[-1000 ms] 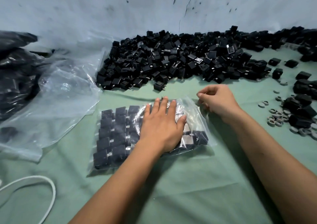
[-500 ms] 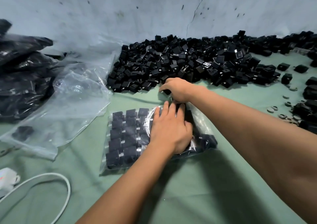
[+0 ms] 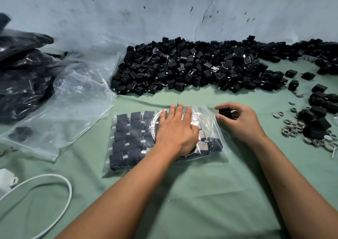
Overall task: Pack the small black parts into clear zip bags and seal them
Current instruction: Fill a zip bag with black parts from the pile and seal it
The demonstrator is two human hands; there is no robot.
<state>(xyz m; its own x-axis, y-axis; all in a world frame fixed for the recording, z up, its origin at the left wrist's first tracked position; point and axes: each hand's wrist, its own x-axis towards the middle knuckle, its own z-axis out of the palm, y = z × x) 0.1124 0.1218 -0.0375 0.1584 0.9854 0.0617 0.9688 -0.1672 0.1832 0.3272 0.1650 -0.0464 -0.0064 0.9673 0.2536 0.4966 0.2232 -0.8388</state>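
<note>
A worker packs small black parts into a clear zip bag (image 3: 210, 127) on a green cloth (image 3: 201, 193). The left hand (image 3: 175, 129) lies flat on the bag, fingers straight and spread, pressing down on rows of parts already inside. The right hand (image 3: 237, 120), just beside the bag's right edge, pinches one black part (image 3: 225, 111) between thumb and fingertips, near what looks to be the bag's open end; whether that mouth is open or zipped cannot be told through the glare on the plastic.

A large pile (image 3: 192, 68) of loose parts runs along the wall behind, well apart from the bag. More parts and small grey rings (image 3: 296, 129) lie scattered to the right. To the left sit empty clear bags (image 3: 69, 99) and a dark stack of filled bags (image 3: 22, 77); a white cable (image 3: 54, 182) curls at the near left.

The parts look hard, blocky and light singly, easy to pinch by opposite flat faces. The filled bag is likely heavy for its thin, slippery film, and the rows could slump if it is lifted by a corner. A flat palm on top while loading, then a two-handed hold at the zip strip to seal, seems the safer way to take it
</note>
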